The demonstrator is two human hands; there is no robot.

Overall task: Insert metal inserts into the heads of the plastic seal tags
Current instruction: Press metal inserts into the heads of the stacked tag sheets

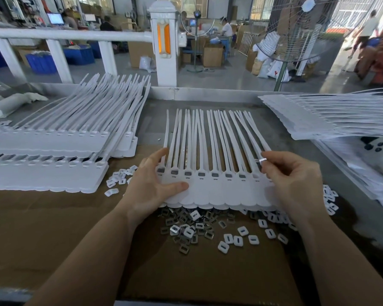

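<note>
Right grip (296, 180) pinching metal insert (263, 160), left grip (152, 184) spread on seal tags (217, 191), no legible writing.

Grey bench (285, 138): cardboard sheet (53, 217), tag stacks (53, 142)

White plastic seal tags (217, 191), silver-grey metal inserts (187, 226), small white caps (238, 240), brown cardboard (53, 217) over grey worktop (281, 133), blue bins (41, 62), orange post panel (163, 40).
</note>
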